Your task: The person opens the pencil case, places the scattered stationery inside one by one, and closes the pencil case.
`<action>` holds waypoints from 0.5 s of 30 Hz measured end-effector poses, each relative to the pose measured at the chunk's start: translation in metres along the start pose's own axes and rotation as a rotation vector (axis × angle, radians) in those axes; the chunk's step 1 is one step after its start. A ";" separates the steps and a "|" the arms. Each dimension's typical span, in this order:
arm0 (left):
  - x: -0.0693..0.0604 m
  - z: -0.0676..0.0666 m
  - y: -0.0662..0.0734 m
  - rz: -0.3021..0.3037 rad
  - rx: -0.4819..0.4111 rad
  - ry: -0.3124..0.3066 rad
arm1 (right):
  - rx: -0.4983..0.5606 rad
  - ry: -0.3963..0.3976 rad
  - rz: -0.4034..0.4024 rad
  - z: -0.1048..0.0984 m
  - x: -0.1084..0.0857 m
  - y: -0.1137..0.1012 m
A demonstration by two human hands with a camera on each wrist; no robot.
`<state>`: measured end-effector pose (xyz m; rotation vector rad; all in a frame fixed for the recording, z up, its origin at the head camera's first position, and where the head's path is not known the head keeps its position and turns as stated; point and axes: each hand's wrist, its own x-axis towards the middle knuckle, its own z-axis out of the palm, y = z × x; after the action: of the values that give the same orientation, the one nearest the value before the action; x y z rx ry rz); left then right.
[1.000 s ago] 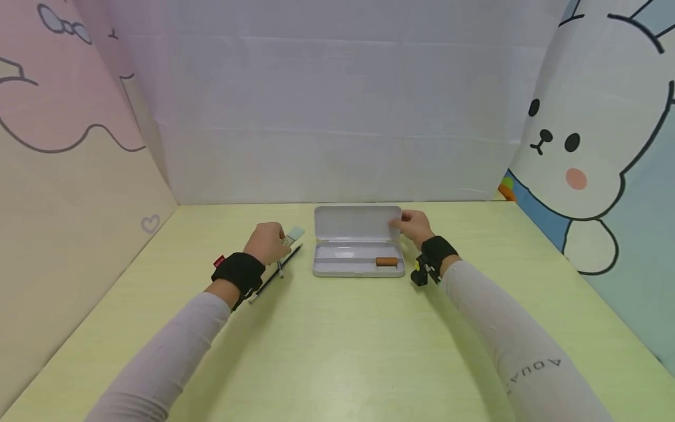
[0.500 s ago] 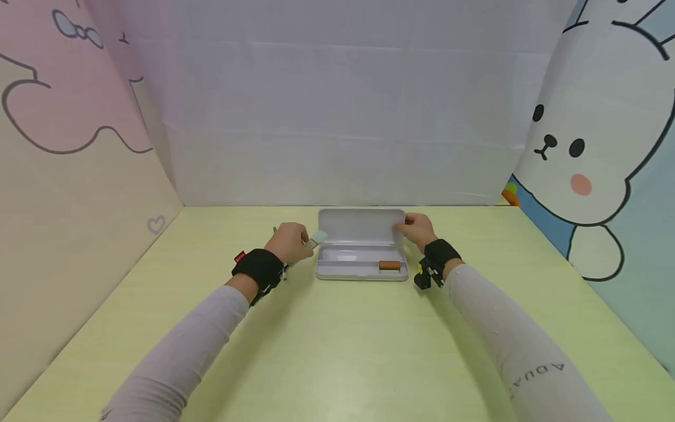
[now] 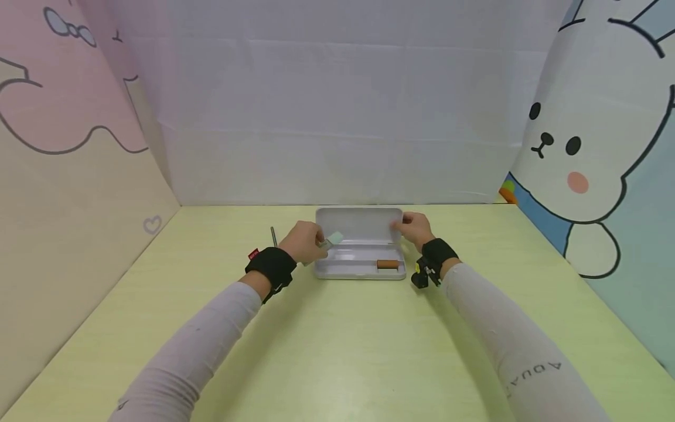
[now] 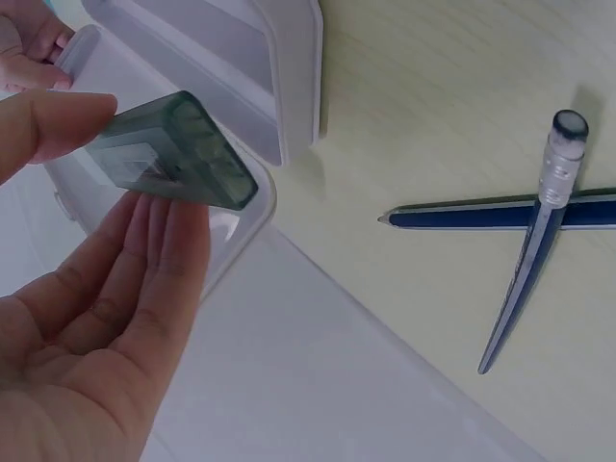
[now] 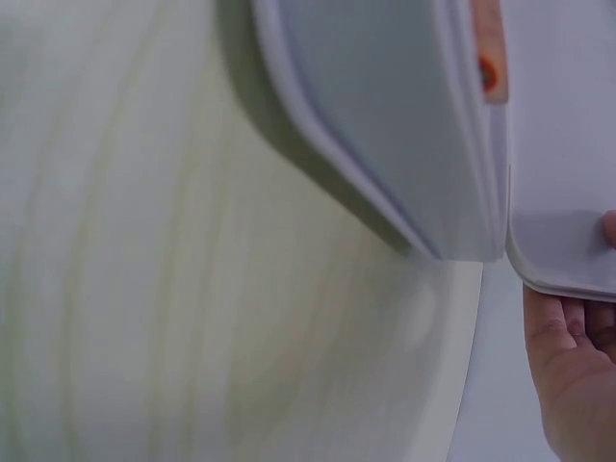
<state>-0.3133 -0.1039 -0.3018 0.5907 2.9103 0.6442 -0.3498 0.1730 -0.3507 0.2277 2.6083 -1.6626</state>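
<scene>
A pale grey pencil case [image 3: 343,276] lies unfolded, with a short brown cylinder [image 3: 387,264] in its front compartment. My left hand [image 3: 304,242] is by the case's left side. It pinches a small translucent green block [image 4: 178,154] between thumb and fingers; its exact kind is unclear. The block is above the case's left edge in the head view. At the raised lid's [image 3: 358,221] right edge, my right hand [image 3: 415,229] grips it, thumb inside and fingers behind. Two dark blue pencil-like sticks, one pointed [image 4: 472,214] and one silver-ended [image 4: 534,260], cross in the left wrist view.
The case stands near the back of a pale yellow-green table [image 3: 337,351]. A white sheet [image 3: 337,117] hangs behind, with printed cartoon panels [image 3: 585,152] at the sides. My left forearm hides part of the table to the left.
My left hand has moved right with the green block, from beside the dark stick to the case's left edge. My right hand keeps its grip on the lid.
</scene>
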 end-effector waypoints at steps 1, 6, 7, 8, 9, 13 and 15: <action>0.001 0.001 0.001 0.010 -0.007 -0.002 | 0.000 0.001 -0.001 0.000 0.000 0.000; 0.004 0.006 0.004 0.058 -0.016 -0.002 | -0.001 0.007 -0.012 0.001 -0.001 0.000; 0.005 0.007 0.005 0.063 -0.013 -0.003 | -0.001 0.009 -0.012 0.001 -0.001 0.001; 0.005 0.007 0.005 0.066 -0.013 -0.005 | 0.000 0.009 -0.013 0.001 0.000 0.001; 0.006 0.008 0.006 0.071 -0.011 -0.008 | 0.001 0.011 -0.013 0.001 0.000 0.002; 0.007 0.010 0.010 0.079 -0.012 -0.034 | -0.001 0.012 -0.006 0.002 0.003 0.004; 0.009 0.011 0.012 0.090 -0.003 -0.045 | 0.000 0.012 -0.005 0.002 0.004 0.004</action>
<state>-0.3152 -0.0864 -0.3068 0.7299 2.8540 0.6365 -0.3531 0.1737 -0.3555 0.2319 2.6195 -1.6674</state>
